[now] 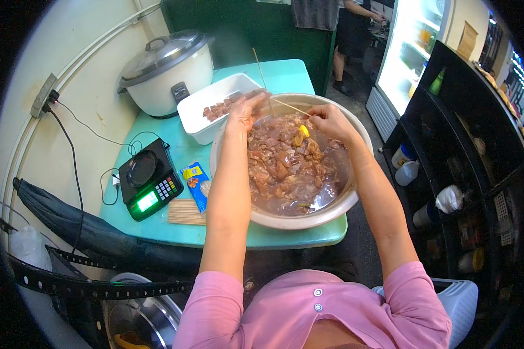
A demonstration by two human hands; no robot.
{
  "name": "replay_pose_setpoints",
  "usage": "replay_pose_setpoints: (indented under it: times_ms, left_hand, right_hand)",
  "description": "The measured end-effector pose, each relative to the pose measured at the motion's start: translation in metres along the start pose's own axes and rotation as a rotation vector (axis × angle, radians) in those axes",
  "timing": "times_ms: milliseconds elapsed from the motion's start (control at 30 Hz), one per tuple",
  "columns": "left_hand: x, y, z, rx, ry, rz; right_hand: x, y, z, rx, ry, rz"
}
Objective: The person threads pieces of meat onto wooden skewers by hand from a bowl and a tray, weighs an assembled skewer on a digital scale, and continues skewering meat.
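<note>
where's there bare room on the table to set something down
Bare patches on the turquoise table: the far corner behind the round cream basin, right of the white rectangular tray; and between that tray and the black digital scale. Crowded: near left, with the scale, a flat blue packet and thin wooden sticks.

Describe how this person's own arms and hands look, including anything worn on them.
Short pink sleeves match the shirt. Below them, the arms are bare, with no watch or bracelet showing. The left hand and right hand wear no gloves; rings cannot be made out.
</note>
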State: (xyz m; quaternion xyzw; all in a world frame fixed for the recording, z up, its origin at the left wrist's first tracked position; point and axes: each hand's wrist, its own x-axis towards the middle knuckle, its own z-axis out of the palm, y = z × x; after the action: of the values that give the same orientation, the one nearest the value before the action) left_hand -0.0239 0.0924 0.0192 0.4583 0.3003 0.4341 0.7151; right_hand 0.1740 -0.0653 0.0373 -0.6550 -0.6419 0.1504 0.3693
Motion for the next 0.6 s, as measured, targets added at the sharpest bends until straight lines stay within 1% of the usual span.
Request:
replay_pose_setpoints:
  times_ms: [133, 200, 233, 300, 333, 367, 400, 433, 500, 533, 600]
  left_hand:
    - [-0.006, 0.004, -0.003, 0.114, -0.016, 0.056]
    - [-0.011, 0.012, -0.004, 0.535, -0.009, 0.108]
    - [-0.015, 0.016, -0.004, 0.537, -0.009, 0.106]
    - [-0.028, 0.029, 0.000, 0.735, -0.350, 0.066]
    - [-0.037, 0.036, 0.004, 0.742, -0.350, 0.064]
    - [-0.047, 0.042, 0.009, 0.814, -0.393, 0.071]
    - [-0.052, 0.044, 0.011, 0.885, -0.438, 0.078]
    - [-0.049, 0.046, 0.005, 0.890, -0.440, 0.074]
    - [-0.042, 0.051, -0.013, 1.410, -0.230, -0.061]
    - [-0.041, 0.051, -0.020, 1.417, -0.230, -0.064]
    - [-0.043, 0.050, -0.030, 1.239, 0.004, -0.408]
  right_hand:
    - [0.000, -0.001, -0.001, 0.018, -0.023, 0.011]
    - [-0.001, 0.001, -0.001, 0.009, -0.017, 0.001]
    - [-0.001, 0.001, -0.002, 0.004, -0.012, 0.017]
    - [0.001, 0.003, -0.002, 0.008, -0.005, 0.034]
    - [0.002, 0.005, -0.002, -0.002, 0.010, 0.016]
    - [0.002, 0.007, -0.001, -0.012, 0.024, -0.002]
    - [0.002, 0.007, -0.002, -0.006, 0.025, 0.001]
    - [0.002, 0.006, -0.003, -0.005, 0.018, 0.026]
    - [0.002, 0.008, -0.004, 0.004, 0.013, 0.053]
    - [0.002, 0.009, -0.004, 0.003, 0.015, 0.021]
    - [0.003, 0.010, -0.002, 0.010, 0.014, -0.014]
